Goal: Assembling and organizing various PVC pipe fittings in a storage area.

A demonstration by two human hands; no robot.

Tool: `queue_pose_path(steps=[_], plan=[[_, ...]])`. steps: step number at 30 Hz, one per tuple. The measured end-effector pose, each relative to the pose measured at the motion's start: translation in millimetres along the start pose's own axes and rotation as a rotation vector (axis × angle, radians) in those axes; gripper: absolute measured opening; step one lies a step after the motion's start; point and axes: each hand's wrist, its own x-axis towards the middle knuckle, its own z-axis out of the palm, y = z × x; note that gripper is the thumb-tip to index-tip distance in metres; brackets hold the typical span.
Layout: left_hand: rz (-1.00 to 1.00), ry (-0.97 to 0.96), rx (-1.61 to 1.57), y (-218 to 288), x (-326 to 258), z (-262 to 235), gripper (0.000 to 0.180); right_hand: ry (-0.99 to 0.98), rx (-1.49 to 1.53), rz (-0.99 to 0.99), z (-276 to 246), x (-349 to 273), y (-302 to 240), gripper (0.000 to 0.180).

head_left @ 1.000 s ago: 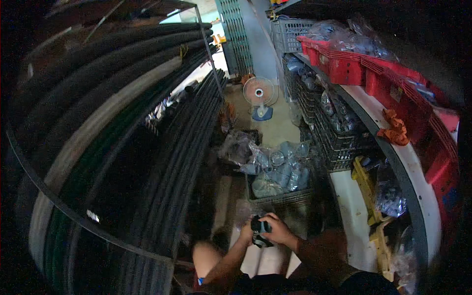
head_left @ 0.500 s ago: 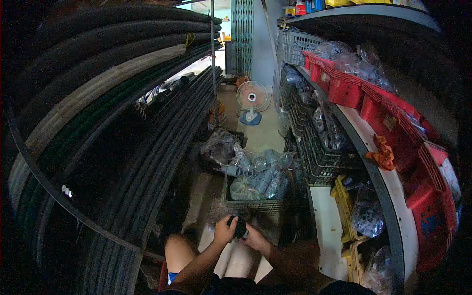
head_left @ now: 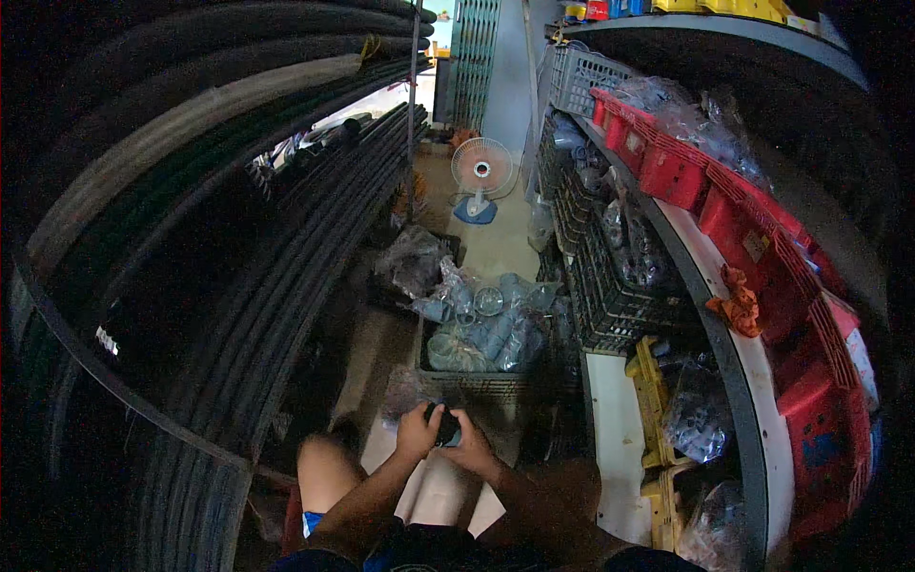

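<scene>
Between my hands is a small dark round piece with a grey part (head_left: 447,429); its exact kind is hard to make out. My left hand (head_left: 416,434) is closed around its left side, thumb on top. On the opposite side, my right hand (head_left: 469,445) grips the grey part with bent fingers. Both hands are above my lap. Just beyond them stands a black plastic crate (head_left: 491,385) filled with grey pipe fittings (head_left: 498,334), several in clear plastic bags. A crumpled clear bag (head_left: 405,393) lies by my left hand.
Racked long dark pipes (head_left: 286,238) line the left. At right are stacked black crates (head_left: 624,310), yellow bins (head_left: 650,396) and a shelf with red bins (head_left: 672,176), an orange cloth (head_left: 739,303) lying at its edge. A fan (head_left: 482,172) stands on the floor ahead.
The whole view has shifted, so the surroundings sit slightly higher and farther left. Both hands still hold the dark piece, which appears turned, showing more of its grey part.
</scene>
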Motion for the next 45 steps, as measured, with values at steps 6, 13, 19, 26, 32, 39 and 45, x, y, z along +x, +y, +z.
queue_pose_path(steps=[6,13,19,26,32,39,45], plan=[[0.184,0.126,0.079,13,-5,-13,0.044,0.004,0.015,0.051,4,4,-12,0.071],[0.056,-0.079,-0.254,-3,3,-13,0.045,-0.18,0.828,0.466,-2,6,20,0.042],[-0.125,0.206,-0.978,-5,17,-17,0.043,-0.208,1.274,0.524,-15,20,24,0.048],[-0.272,-0.003,-1.799,12,23,-29,0.056,0.338,1.263,0.379,-28,27,10,0.05],[-0.191,-0.072,-1.064,-30,7,22,0.037,0.165,0.763,0.298,-26,26,-9,0.063],[-0.379,-0.109,-1.05,-17,-3,15,0.038,0.317,0.282,0.123,-3,17,7,0.034],[-0.016,-0.288,-0.73,-13,7,5,0.06,0.26,0.394,0.224,-11,20,28,0.031]])
